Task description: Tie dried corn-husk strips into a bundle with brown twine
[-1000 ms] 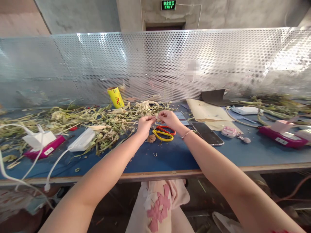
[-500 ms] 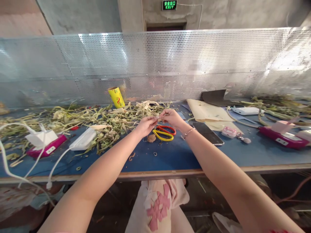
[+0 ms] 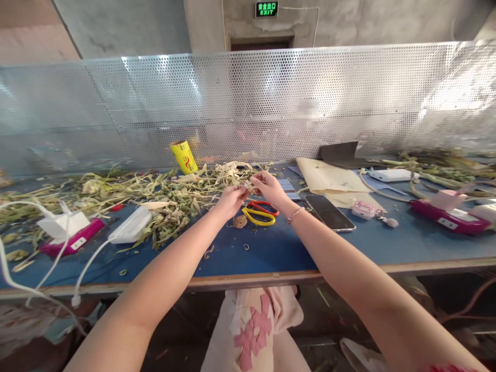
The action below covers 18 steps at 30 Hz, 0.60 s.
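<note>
My left hand (image 3: 231, 198) and my right hand (image 3: 267, 187) meet above the blue table (image 3: 271, 248), fingers pinched together on a small pale piece of plant material (image 3: 248, 187) held between them. Directly below lie scissors with red and yellow handles (image 3: 260, 212) and a small brown round lump (image 3: 240, 221). A heap of green and pale stalks and husks (image 3: 155, 194) spreads to the left of my hands. A bracelet sits on my right wrist.
A yellow tube (image 3: 184, 156) stands by the perforated metal screen (image 3: 248, 103). A black phone (image 3: 329, 212), brown paper (image 3: 329, 178), a small pink case (image 3: 362, 209), magenta devices (image 3: 445, 219) (image 3: 72, 237) and white chargers with cables (image 3: 129, 230) lie about.
A small curled scrap has dropped onto the table below my left forearm. My hands stay together, shifting slightly while working the pale piece.
</note>
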{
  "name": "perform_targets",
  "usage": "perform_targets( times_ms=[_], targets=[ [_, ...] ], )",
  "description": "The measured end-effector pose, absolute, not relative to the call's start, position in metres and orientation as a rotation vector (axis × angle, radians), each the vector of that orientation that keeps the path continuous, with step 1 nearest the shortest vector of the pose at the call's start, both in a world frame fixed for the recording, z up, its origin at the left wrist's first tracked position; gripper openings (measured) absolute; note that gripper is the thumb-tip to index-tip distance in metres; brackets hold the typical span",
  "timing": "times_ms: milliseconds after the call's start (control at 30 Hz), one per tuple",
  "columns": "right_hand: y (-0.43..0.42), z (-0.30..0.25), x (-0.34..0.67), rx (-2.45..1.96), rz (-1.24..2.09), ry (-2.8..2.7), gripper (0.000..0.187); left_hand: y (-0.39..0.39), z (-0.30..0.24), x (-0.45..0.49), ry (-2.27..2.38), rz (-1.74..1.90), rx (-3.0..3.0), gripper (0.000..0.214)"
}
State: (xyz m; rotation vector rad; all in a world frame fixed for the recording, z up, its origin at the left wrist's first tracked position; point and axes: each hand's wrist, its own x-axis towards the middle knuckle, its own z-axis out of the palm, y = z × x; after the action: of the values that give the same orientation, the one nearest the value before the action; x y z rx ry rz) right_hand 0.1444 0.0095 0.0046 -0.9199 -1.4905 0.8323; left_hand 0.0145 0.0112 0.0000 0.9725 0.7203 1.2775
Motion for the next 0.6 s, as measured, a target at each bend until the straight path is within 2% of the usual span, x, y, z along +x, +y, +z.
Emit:
perform_targets(
  times_ms=[300, 600],
  targets=[
    [0.0032, 0.0, 0.1399, -1.126, 0.359, -1.658, 0.037, 0.0026, 0.0072, 0.0207, 0.774, 1.346, 0.86, 0.021],
    [0.0089, -0.0047, 0.1375, -1.098, 0.24, -1.604, 0.038, -0.0006, 0.0069, 0.0246, 0.72, 1.338, 0.963, 0.017]
  ],
)
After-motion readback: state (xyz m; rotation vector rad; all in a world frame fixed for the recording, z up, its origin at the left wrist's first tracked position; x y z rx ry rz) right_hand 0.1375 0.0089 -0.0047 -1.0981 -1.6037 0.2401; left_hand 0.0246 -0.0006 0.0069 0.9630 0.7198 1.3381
